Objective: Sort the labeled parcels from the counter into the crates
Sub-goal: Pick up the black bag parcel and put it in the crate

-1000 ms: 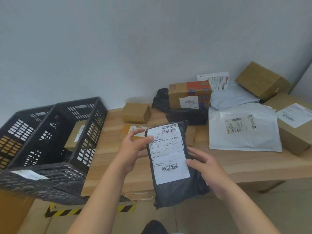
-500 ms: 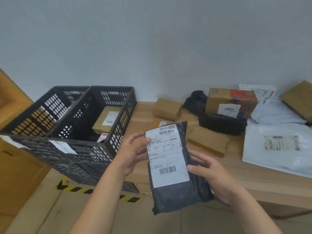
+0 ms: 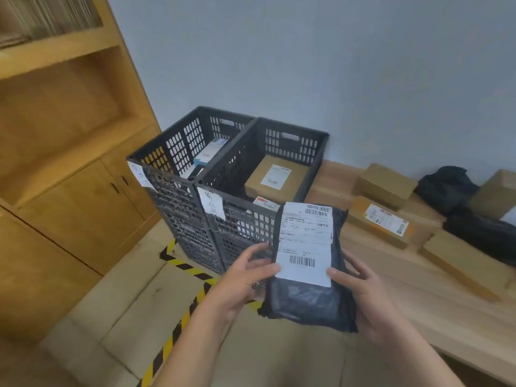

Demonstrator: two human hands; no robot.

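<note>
Swinging left, we now hold the black parcel [image 3: 307, 298] just before the right crate [image 3: 290, 134], left hand [image 3: 245, 279] and right hand [image 3: 364, 293] both gripping its edges; misreading its label [image 3: 304, 243] risks dropping it in the wrong crate

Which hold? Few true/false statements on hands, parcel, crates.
1. The left hand and the right hand both hold the black parcel. True.
2. Its white label faces away from the camera. False: it faces the camera.
3. A labelled brown box lies in the right crate. True.
4. The left crate holds nothing. False: a white-and-blue box lies in it.
5. Neither crate bears a tag. False: each front has a paper tag.
</note>
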